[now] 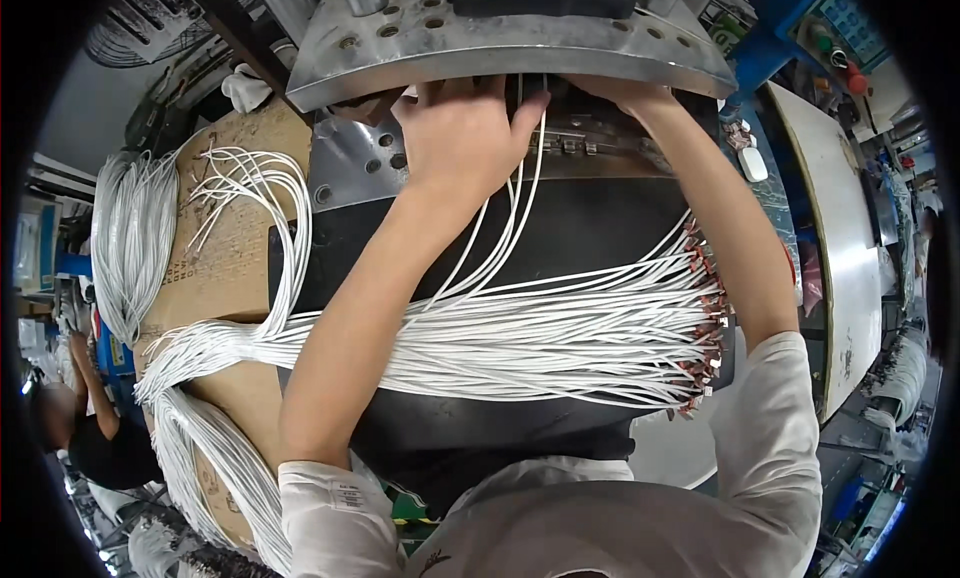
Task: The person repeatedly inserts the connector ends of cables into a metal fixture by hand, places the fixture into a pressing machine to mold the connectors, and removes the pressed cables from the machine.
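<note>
We see a thick metal plate (400, 53) overhanging both hands and hiding their fingers. Nearer the body, a bundle of white cables (530, 343) runs left to right over a black mat (600, 213) and, at left, cardboard (220, 298); the left forearm crosses above it. The left hand (460, 138) reaches beneath the plate, thumb out beside a few loose white cables (530, 178); we cannot tell whether it grips them. These rise lengthwise away from the body, just right of that hand, the nearer one. The right hand (625, 93) is mostly covered, its grasp unreadable. Small brownish connectors (715, 308) tip the bundle's right end.
</note>
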